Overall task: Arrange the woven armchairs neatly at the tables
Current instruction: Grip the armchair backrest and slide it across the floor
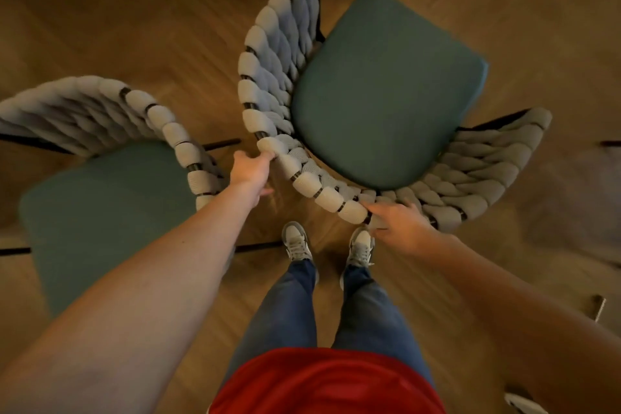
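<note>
Both hands are on the woven armchair [336, 111]: left hand [250, 168] curls its grip over the back rim, right hand [400, 222] clutches the rim nearer the feet.

- I see thick, matt grey woven rope on the armchair [268, 77].
- Its seat cushion [386, 91] looks smooth teal cloth.
- The floor [134, 27] is satin wood.

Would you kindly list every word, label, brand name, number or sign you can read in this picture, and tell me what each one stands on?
None: no readable text shows anywhere.
The grey woven rope armchair with the teal seat cushion, held by the left hand and the right hand, bears no label.
The second grey woven armchair, the grey and white sneakers and the red shirt show no print or logo.
</note>
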The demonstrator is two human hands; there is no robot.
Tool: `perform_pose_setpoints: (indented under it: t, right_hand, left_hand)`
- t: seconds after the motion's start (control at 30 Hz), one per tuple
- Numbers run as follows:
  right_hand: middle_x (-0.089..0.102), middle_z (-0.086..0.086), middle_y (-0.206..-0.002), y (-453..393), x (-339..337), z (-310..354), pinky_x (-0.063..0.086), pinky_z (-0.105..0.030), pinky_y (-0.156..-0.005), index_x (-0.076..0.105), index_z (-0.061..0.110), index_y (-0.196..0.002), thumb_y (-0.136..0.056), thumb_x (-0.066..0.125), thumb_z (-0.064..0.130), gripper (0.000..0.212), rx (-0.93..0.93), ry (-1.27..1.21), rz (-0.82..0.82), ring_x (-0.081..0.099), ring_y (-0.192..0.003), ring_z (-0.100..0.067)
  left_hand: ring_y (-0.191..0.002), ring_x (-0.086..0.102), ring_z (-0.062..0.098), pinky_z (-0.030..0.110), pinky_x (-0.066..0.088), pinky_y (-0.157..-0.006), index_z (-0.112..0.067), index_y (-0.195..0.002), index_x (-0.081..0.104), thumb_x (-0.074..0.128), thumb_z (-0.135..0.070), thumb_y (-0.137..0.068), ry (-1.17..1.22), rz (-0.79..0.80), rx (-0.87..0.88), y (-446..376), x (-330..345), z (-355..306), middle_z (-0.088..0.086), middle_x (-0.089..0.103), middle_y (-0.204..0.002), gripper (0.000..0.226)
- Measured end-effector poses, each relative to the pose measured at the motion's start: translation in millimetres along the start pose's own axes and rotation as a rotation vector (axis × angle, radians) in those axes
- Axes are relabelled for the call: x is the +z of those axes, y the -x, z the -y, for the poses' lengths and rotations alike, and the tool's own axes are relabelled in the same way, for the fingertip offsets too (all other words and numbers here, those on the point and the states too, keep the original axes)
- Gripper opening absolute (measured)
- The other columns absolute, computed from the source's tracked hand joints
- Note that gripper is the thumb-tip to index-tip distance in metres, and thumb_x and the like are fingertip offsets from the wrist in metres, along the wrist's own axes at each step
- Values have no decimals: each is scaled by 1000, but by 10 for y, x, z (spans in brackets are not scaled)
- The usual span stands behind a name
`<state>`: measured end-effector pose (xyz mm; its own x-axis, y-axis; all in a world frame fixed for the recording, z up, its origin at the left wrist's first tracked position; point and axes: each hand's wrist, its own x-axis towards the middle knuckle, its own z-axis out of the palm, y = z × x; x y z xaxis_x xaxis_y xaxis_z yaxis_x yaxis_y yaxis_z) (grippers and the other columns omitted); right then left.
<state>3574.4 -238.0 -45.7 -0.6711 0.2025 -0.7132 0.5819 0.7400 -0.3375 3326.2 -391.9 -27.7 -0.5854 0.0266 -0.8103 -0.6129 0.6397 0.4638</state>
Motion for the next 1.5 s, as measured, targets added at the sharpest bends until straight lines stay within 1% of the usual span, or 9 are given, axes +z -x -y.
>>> perform_pose_setpoints:
  t: [0.07, 0.13, 0.23, 0.33, 0.5, 1.03, 1.2, 1.37, 1.5]
  right_hand:
    - [39, 6, -155, 116, 31, -94, 1, -53, -122, 31, 37, -152, -93, 61, 38, 66, 22, -45, -108, 26, -147, -15]
    - [38, 5, -155, 274, 99, -87, 5, -52, -122, 40, 31, -149, -88, 69, 40, 67, 98, -254, -474, 23, -148, -16]
    - [38, 0, -152, 454, 124, -2, 28, -44, -119, 38, 21, -149, -86, 73, 37, 74, 648, -1014, -1071, 33, -142, -17]
    - [37, -8, -153, 362, 210, 21, 39, -45, -110, 24, 21, -153, -86, 73, 41, 86, 1202, -1871, -956, 41, -137, -29]
    - [61, -14, -132, -9, 365, -38, 56, -60, -80, 41, 26, -145, -85, 73, 35, 68, 907, -2495, -724, 63, -112, -40]
    - [61, -13, -130, -78, -228, -369, 54, -57, -89, 40, 22, -144, -93, 66, 19, 58, 790, -2231, -595, 65, -108, -36]
    - [60, -11, -125, -201, -544, -435, 54, -46, -71, 43, 24, -135, -97, 57, 6, 44, 726, -2145, -535, 64, -100, -31]
    - [62, -11, -121, -333, -735, -535, 53, -55, -89, 45, 28, -122, -98, 55, 9, 32, 686, -2155, -471, 65, -103, -32]
    - [63, -10, -118, -502, -947, -542, 55, -52, -83, 47, 28, -121, -97, 57, 9, 32, 670, -2106, -466, 65, -104, -32]
  left_hand:
    - [-114, 52, 28, 47, 57, -85, -18, -153, 25, 59, -32, -98, 54, 44, -14, 19, 123, -47, 11, 44, -145, 66]
    - [-116, 51, 27, 48, 55, -88, -18, -150, 30, 59, -31, -98, 97, 62, -11, 32, 220, -108, 9, 45, -146, 62]
    - [-129, 49, 32, 49, 52, -90, -21, -155, 23, 65, -35, -95, 138, 30, -31, -66, 295, -181, 8, 43, -150, 75]
    - [-132, 46, 35, 52, 47, -102, -20, -157, 16, 70, -40, -90, 108, -54, -40, -243, 294, -247, 11, 40, -153, 89]
    - [-129, 47, 39, 55, 44, -104, -17, -153, 24, 65, -35, -93, 47, -132, -15, -408, 298, -312, 17, 43, -148, 75]
    - [-124, 53, 38, 56, 57, -83, -16, -146, 35, 63, -30, -96, 184, -249, -89, -211, 270, 48, 16, 49, -142, 59]
    - [-131, 48, 39, 57, 56, -86, -17, -148, 33, 63, -25, -96, 278, -264, -159, -183, 301, 47, 16, 44, -147, 61]
    - [-130, 49, 37, 55, 54, -85, -16, -148, 34, 63, -25, -96, 335, -281, -173, -238, 411, -57, 15, 44, -147, 60]
    - [-128, 50, 37, 56, 55, -88, -16, -145, 38, 62, -26, -98, 350, -316, -172, -306, 449, -200, 15, 46, -145, 54]
